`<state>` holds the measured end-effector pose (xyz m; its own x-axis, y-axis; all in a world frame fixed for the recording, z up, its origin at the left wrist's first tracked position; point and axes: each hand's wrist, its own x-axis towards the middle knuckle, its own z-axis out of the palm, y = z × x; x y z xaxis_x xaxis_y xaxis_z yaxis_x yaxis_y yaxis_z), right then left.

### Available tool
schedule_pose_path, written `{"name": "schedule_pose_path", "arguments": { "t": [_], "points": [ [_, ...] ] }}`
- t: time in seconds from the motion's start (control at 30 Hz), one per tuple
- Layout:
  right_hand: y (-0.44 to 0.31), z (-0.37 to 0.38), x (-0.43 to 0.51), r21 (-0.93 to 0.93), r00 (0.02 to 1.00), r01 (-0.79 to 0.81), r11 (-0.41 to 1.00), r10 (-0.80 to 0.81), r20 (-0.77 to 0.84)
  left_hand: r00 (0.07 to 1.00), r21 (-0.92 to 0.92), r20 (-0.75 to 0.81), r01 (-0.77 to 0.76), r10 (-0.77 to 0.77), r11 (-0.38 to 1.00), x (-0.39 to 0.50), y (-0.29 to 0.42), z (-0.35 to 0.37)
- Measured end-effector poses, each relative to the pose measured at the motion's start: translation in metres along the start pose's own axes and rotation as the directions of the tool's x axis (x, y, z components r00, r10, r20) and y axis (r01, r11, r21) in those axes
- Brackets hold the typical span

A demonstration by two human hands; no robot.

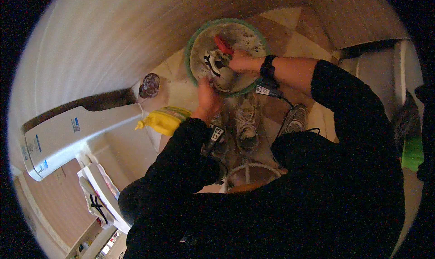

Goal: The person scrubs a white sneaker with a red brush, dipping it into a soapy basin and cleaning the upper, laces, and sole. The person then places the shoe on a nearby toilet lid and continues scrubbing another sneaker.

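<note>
A light shoe with dark stripes [214, 63] lies in a round green-rimmed basin [194, 31] of murky, foamy water. My right hand [243, 61] is over the shoe's opening, closed around a red brush or brush handle [222, 44]; its working end is hidden. Blurred by motion, my left hand [206, 97] reaches over the basin's near rim, and its fingers are at the shoe's near left side. Its grip there looks closed, though the fingertips are hard to make out. A yellow plastic bottle [166, 119] is beside my left wrist.
Sneakers [246, 126] are on the tiled floor below the basin, another [295, 119] to the right. A white toilet tank [57, 136] is at left; a striped shoe [97, 204] rests on the white lid. A dark wrapped object [149, 85] lies by the wall. A round stool [253, 169] is below me.
</note>
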<state>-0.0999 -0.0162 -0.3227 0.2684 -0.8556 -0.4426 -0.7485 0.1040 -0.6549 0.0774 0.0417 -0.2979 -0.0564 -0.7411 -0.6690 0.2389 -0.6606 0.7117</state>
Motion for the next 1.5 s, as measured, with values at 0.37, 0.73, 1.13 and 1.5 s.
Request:
{"name": "schedule_pose_path", "arguments": {
  "t": [0.37, 0.73, 1.13, 1.5],
  "points": [
    [-0.016, -0.033, -0.023, 0.027, 0.964, -0.05, 0.998, 0.055, -0.258, 0.789, 0.866, 0.497, -0.422, 0.361, -0.269, 0.041, 0.028, 0.013],
    [0.041, -0.053, -0.004, 0.281, 0.995, 0.05, 0.958, -0.071, 0.065, 0.752, 0.793, 0.561, -0.608, 0.345, 0.035, 0.04, 0.068, -0.005],
    [0.042, -0.083, -0.039, -0.467, 0.997, 0.075, 0.881, -0.061, 0.047, 0.803, 0.812, 0.526, -0.572, 0.278, 0.117, 0.038, 0.079, -0.003],
    [-0.034, -0.088, -0.114, -0.379, 0.944, 0.286, 0.88, -0.191, 0.269, 0.79, 0.818, 0.369, -0.526, 0.49, 0.233, 0.05, 0.043, 0.015]
  ]
}}
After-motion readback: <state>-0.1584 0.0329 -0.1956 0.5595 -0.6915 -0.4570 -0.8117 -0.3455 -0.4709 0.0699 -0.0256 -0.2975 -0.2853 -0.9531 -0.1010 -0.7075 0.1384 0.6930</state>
